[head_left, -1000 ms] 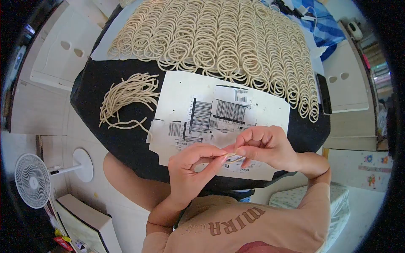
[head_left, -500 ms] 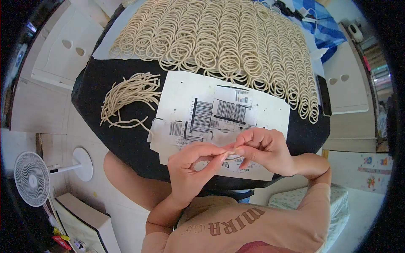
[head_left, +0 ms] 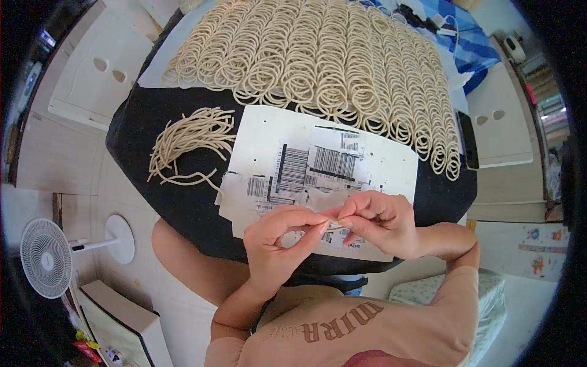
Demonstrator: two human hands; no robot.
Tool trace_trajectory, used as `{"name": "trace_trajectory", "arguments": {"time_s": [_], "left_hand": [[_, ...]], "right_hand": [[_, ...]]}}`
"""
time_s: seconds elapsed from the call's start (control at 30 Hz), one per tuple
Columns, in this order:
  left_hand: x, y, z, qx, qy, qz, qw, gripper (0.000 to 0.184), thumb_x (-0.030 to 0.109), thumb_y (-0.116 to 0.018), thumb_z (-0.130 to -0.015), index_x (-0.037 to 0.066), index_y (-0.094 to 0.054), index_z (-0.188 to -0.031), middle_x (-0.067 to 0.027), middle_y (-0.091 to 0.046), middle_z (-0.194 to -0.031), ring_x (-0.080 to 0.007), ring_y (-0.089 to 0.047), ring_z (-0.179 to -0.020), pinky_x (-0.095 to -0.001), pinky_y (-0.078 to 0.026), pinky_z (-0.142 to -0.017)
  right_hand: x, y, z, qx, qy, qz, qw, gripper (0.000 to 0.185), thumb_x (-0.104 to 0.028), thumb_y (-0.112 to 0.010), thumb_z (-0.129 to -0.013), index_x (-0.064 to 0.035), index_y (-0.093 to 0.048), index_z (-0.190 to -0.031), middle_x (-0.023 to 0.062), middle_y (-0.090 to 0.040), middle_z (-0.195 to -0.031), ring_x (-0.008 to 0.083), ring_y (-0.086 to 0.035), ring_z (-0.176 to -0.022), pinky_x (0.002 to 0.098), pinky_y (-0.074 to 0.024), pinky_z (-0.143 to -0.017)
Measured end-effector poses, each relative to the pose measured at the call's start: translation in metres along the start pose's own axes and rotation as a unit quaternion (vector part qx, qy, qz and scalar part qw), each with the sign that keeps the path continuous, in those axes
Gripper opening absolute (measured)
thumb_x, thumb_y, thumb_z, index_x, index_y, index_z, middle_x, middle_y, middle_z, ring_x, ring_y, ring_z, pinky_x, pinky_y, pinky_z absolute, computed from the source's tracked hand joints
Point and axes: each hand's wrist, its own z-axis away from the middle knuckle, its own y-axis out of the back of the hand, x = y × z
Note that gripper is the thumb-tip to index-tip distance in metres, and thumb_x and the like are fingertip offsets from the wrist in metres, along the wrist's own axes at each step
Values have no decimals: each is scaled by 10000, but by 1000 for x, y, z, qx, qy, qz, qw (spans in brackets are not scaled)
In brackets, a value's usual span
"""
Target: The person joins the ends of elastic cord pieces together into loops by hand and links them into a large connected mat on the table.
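Over the lower part of a white cardboard sheet (head_left: pixel 257 131) with barcode labels, my two hands meet, fingertips almost touching. Between the thumb and fingers of my left hand (head_left: pixel 281 238) is a short cream cord (head_left: pixel 334 227). My right hand (head_left: pixel 382 223) pinches the same cord from the other side. Most of the cord is hidden by the fingers, so its ends cannot be made out. To the left of the sheet lies a loose bundle of cut cream cords (head_left: pixel 189 140), one strand reaching the sheet's edge.
Overlapping rows of cream cord rings (head_left: pixel 299 55) cover the far part of the black tabletop (head_left: pixel 195 211). A phone (head_left: pixel 468 139) lies at the right edge, near a blue checked cloth (head_left: pixel 471 40). A white fan (head_left: pixel 46 259) stands on the floor at left.
The right-hand fingers have shifted slightly at the cord, while the left hand keeps its pinch. The whole view has moved a little.
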Motion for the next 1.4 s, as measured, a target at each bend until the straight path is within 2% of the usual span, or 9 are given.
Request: {"name": "trace_trajectory", "arguments": {"time_s": [0.27,0.5,0.8,0.9,1.0,1.2,1.27,1.3,1.4], "left_hand": [[0,0,-1,-19,-19,15,1000,126,-28,-712,-777,11,-678,-892,-83,-621,-926,-132,-610,-826,-246,-514,-708],[8,11,-1,-103,-6,143,984,145,-30,-724,-753,36,-676,-872,-19,-463,-954,-110,-476,-856,-218,-406,-763],[6,1,-5,-174,5,273,946,129,-35,-709,-764,39,-672,-862,-22,-468,-959,-118,-468,-906,-241,-395,-803],[15,5,-8,-164,-28,134,977,64,66,-739,-768,77,-678,-784,-56,-524,-951,-132,-512,-851,-233,-418,-749],[26,14,-13,-157,-156,-90,971,89,16,-714,-768,85,-716,-824,-70,-584,-961,-136,-571,-790,-237,-462,-681],[30,31,-19,-125,-216,-230,941,330,-102,-647,-693,102,-721,-941,-64,-619,-975,-158,-613,-726,-247,-498,-605],[32,37,-20,-65,-212,-319,921,239,-39,-687,-707,106,-719,-894,-65,-633,-960,-156,-635,-756,-245,-499,-616],[33,40,-22,-37,-214,-359,908,196,-7,-707,-713,108,-718,-871,-66,-640,-952,-155,-646,-771,-244,-500,-621],[45,56,-24,48,-177,-535,825,254,10,-675,-756,175,-689,-949,20,-656,-1008,-150,-665,-803,-261,-510,-577]], "right_hand": [[-8,9,-2,-16,151,187,970,177,1,-551,-921,29,-559,-1095,83,-677,-1004,135,-621,-1000,262,-514,-831],[-21,4,-12,-78,75,104,989,146,-21,-637,-872,5,-654,-1015,63,-669,-918,125,-628,-890,240,-500,-809],[-38,2,-14,-121,-86,-10,989,118,-42,-698,-830,-4,-669,-938,22,-649,-887,53,-577,-816,190,-474,-701],[-44,8,-12,-126,-101,47,986,131,-67,-714,-815,-3,-670,-921,18,-649,-858,44,-572,-784,193,-474,-672],[-49,16,-11,-121,-127,107,979,147,-96,-723,-809,-3,-672,-911,13,-652,-824,39,-572,-747,193,-472,-649],[-53,30,-10,-67,-140,168,974,150,-113,-721,-813,-4,-672,-903,5,-655,-792,42,-582,-710,193,-470,-634],[-58,39,-11,-34,-140,181,973,149,-114,-719,-815,-2,-671,-902,5,-655,-787,43,-585,-717,197,-471,-636],[-62,44,-14,13,-156,149,977,104,-8,-717,-785,3,-657,-870,21,-655,-799,54,-589,-727,201,-470,-653],[-68,89,-29,118,-65,142,981,83,-85,-684,-823,-19,-654,-862,7,-626,-751,70,-576,-658,203,-466,-630]]}}
